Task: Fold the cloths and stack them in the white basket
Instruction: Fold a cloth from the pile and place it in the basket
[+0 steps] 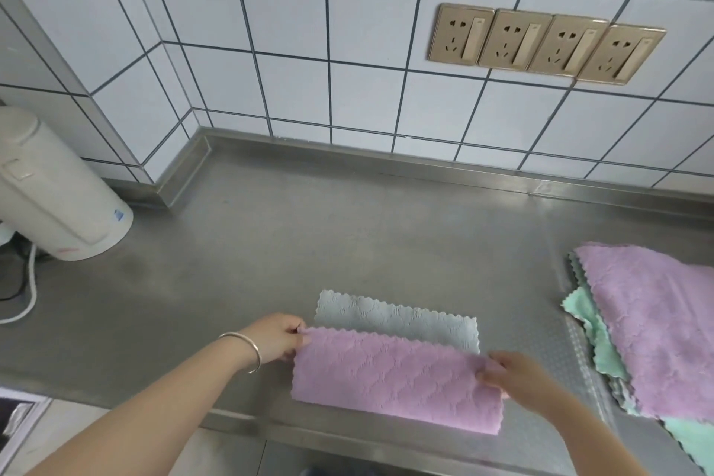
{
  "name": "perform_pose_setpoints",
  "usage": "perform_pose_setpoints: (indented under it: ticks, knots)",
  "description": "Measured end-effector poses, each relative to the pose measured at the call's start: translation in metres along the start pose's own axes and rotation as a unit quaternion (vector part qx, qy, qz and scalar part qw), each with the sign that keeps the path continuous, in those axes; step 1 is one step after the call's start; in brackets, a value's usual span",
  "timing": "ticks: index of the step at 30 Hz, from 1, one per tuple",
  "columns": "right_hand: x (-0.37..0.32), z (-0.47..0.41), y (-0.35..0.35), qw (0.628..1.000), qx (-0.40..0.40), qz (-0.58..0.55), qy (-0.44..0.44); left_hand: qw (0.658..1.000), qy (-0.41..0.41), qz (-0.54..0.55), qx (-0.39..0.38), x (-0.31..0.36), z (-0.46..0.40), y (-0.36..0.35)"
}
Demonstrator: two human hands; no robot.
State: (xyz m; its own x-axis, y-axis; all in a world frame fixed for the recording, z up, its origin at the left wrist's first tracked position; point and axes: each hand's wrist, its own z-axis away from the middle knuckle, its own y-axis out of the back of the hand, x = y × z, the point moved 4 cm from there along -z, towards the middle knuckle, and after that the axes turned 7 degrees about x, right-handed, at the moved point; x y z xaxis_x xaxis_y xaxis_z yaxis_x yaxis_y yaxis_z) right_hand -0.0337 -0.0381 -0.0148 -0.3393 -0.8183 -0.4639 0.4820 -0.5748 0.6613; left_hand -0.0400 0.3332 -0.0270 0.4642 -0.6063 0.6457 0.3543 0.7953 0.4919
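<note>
A pink cloth (390, 379) with a pale grey underside lies partly folded on the steel counter (270, 243) near its front edge. Its near half is turned over toward the far edge, and a grey strip shows behind the pink. My left hand (276, 336) pinches the fold's left corner. My right hand (514, 379) pinches the right corner. A pile of unfolded cloths (653, 325) lies at the right, a pink one on top with mint green ones under it. No white basket is in view.
A white electric kettle (50, 189) stands at the far left with its white cord (27, 298) trailing on the counter. Several gold wall sockets (541, 42) sit on the tiled wall behind. The counter's front edge runs just below my hands.
</note>
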Motion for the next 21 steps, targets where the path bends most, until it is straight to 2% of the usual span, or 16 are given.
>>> perform_pose_setpoints:
  ticks: [3,7,14,21]
  knots:
    - [-0.003,-0.014,0.004,0.993,0.057,-0.101,-0.03,0.999,-0.001,-0.03,0.029,0.01,-0.015,0.0]
    - [-0.009,-0.024,0.002,0.981,0.101,-0.159,-0.053,0.996,0.001,-0.051,0.073,0.018,-0.03,-0.004]
    - [-0.004,-0.045,-0.007,0.981,0.138,-0.118,-0.064,0.992,0.034,-0.037,0.117,0.018,-0.054,-0.008]
    - [-0.002,-0.049,-0.011,0.976,0.177,-0.099,-0.073,0.98,0.05,-0.079,0.174,0.015,-0.063,-0.015]
